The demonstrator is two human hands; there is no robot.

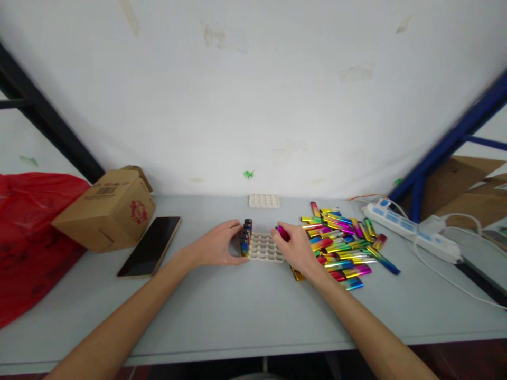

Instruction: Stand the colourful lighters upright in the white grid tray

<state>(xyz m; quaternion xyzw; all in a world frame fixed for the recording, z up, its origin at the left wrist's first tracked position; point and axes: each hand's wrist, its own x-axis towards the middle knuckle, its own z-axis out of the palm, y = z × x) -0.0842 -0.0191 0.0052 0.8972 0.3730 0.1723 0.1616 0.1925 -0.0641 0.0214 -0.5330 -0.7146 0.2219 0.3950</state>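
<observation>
A white tray [268,248] with rows of round-cornered pockets lies on the table. Along its left end stands a row of several shiny lighters [246,237], dark-topped and upright, coloured blue to gold. My left hand [219,244] curves around that end, thumb at the near corner and fingers at the far one, gripping the tray. Between the thumb and fingers of my right hand [295,245] is a magenta lighter [282,233], tilted, over the tray's right side. Part of it is hidden by the fingers. Right of that hand, many metallic multicoloured lighters [344,248] lie in a loose heap.
Against the wall lies a second white tray [264,201]. A dark-screened tablet [150,247] and a cardboard box [109,211] are on the left, beside a red plastic bag [35,237]. A white power strip [412,232] with cables runs along the right.
</observation>
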